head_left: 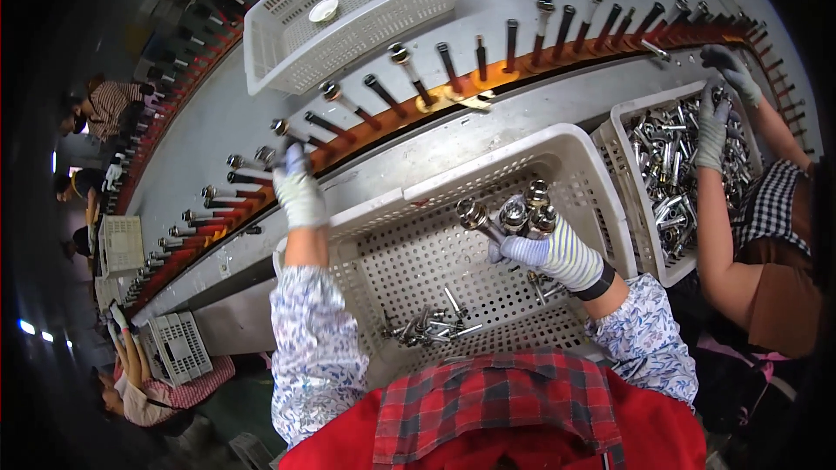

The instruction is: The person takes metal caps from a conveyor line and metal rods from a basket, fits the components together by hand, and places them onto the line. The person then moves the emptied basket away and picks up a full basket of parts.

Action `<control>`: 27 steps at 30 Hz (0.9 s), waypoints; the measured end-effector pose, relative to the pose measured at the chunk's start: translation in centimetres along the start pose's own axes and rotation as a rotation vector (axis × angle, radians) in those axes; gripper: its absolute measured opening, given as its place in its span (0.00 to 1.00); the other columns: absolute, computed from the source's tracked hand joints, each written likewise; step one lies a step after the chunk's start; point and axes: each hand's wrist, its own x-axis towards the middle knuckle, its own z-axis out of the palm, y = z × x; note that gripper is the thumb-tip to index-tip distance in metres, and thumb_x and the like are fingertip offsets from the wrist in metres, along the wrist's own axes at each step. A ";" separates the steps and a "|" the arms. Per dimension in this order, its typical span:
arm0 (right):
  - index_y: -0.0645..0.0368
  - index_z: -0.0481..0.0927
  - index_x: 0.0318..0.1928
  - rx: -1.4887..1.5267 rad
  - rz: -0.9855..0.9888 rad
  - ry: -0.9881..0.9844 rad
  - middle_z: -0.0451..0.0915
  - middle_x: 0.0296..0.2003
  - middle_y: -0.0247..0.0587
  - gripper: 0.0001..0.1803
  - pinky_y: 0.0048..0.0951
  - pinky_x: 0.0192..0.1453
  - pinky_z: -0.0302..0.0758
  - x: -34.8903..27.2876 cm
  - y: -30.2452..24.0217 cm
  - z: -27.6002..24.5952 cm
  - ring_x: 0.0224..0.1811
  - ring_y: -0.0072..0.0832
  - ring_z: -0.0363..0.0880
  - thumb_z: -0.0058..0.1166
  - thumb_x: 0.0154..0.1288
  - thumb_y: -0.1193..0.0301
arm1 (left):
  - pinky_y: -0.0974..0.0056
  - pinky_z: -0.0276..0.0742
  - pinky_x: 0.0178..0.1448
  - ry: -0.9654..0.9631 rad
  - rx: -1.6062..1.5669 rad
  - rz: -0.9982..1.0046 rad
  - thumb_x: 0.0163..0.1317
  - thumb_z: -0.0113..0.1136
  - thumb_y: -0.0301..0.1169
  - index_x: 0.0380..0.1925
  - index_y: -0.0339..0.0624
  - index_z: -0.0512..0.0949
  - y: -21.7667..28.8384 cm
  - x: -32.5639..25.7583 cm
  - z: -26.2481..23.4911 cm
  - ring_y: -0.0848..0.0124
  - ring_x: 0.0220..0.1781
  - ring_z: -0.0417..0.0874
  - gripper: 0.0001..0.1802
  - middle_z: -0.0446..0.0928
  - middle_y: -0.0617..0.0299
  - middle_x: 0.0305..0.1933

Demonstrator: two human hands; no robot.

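- Above the pale crate (414,265), the gloved right hand (557,257) has fingers clamped on several shiny fittings (514,213).
- At the curved, rod-studded rail (496,77), the gloved left hand (299,191) extends; I cannot tell its finger grip.
- Loose metal parts (428,327) lie inside the crate.

Place: factory workshop
Line (498,78): curved, studded with rods (512,39)
Crate (638,209): heaped with metal parts (669,161)
Workers (117,113): several, stationed alongside

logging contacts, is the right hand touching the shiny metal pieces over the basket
Touching. The head view shows the gloved right hand closed on the shiny metal pieces, their round heads jutting past it.
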 end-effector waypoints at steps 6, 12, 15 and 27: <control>0.64 0.75 0.42 0.097 -0.094 0.027 0.80 0.31 0.42 0.13 0.29 0.39 0.79 0.8 -0.5 -2.6 0.34 0.28 0.81 0.56 0.56 0.73 | 0.61 0.69 0.61 -0.382 -0.120 -0.112 0.62 0.56 0.38 0.50 0.39 0.72 5.7 -7.7 5.9 0.67 0.53 0.75 0.20 0.75 0.58 0.49; 0.61 0.74 0.37 0.075 -0.109 0.112 0.77 0.28 0.40 0.12 0.29 0.41 0.74 0.7 -1.0 -2.3 0.34 0.27 0.77 0.55 0.58 0.66 | 0.65 0.63 0.61 -0.449 -0.137 0.131 0.63 0.54 0.28 0.46 0.39 0.76 2.7 -2.6 17.1 0.70 0.53 0.73 0.12 0.76 0.59 0.49; 0.61 0.73 0.40 0.085 -0.124 0.121 0.78 0.31 0.39 0.13 0.28 0.41 0.75 0.6 -1.9 -2.9 0.35 0.27 0.77 0.55 0.58 0.67 | 0.67 0.65 0.60 -0.328 0.008 0.161 0.63 0.54 0.27 0.46 0.39 0.76 0.7 0.4 17.9 0.71 0.50 0.76 0.12 0.78 0.60 0.46; 0.61 0.75 0.40 0.015 -0.163 0.033 0.78 0.30 0.39 0.13 0.28 0.43 0.74 0.9 -1.8 -2.9 0.35 0.27 0.77 0.55 0.60 0.65 | 0.70 0.66 0.55 -0.288 0.257 0.127 0.61 0.54 0.26 0.43 0.40 0.77 0.3 3.6 6.9 0.74 0.45 0.76 0.10 0.78 0.64 0.42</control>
